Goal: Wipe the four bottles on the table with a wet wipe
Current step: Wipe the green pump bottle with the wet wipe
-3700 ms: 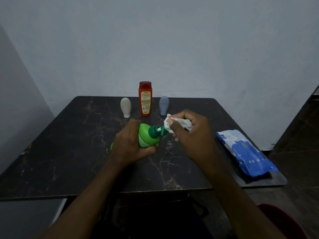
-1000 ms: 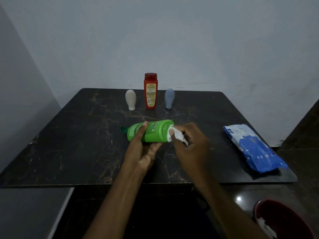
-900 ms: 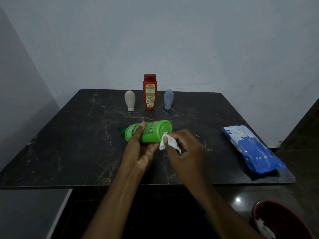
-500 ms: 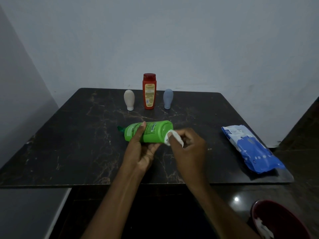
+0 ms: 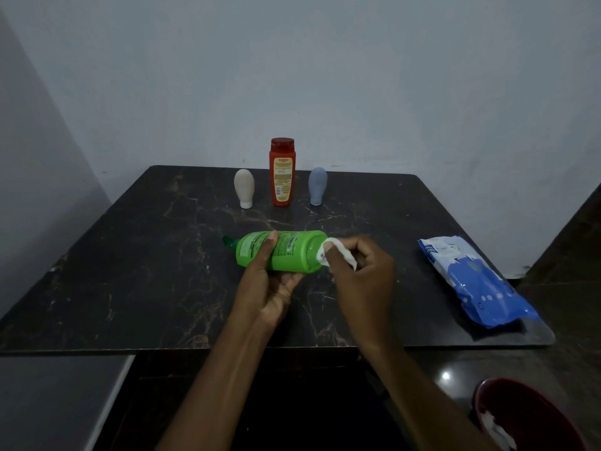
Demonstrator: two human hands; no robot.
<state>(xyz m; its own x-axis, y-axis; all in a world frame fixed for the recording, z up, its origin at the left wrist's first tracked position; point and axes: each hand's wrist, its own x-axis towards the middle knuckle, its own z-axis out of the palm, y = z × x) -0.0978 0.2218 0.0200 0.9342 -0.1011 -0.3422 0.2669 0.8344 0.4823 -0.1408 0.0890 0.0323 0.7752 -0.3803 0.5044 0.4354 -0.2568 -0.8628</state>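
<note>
A green pump bottle (image 5: pixel 292 250) is held sideways above the black marble table (image 5: pixel 146 271), its pump end pointing left. My left hand (image 5: pixel 270 288) grips it from below, thumb over the label. My right hand (image 5: pixel 361 281) pinches a crumpled white wet wipe (image 5: pixel 331 253) against the bottle's flat base at the right end. At the back of the table stand a beige squeeze bottle (image 5: pixel 244 188), a tall red bottle (image 5: pixel 282 172) and a grey-blue squeeze bottle (image 5: pixel 317 185), all upright in a row.
A blue and white pack of wipes (image 5: pixel 471 281) lies near the table's right edge. A dark red bin (image 5: pixel 527 418) with white scraps inside sits on the floor at the lower right. Walls close in behind and to the left.
The bottle was turned from pump-toward-the-right to pump-toward-the-left. Over the last second the wipe has rubbed around the bottle's base, dipping down and coming back up onto it.
</note>
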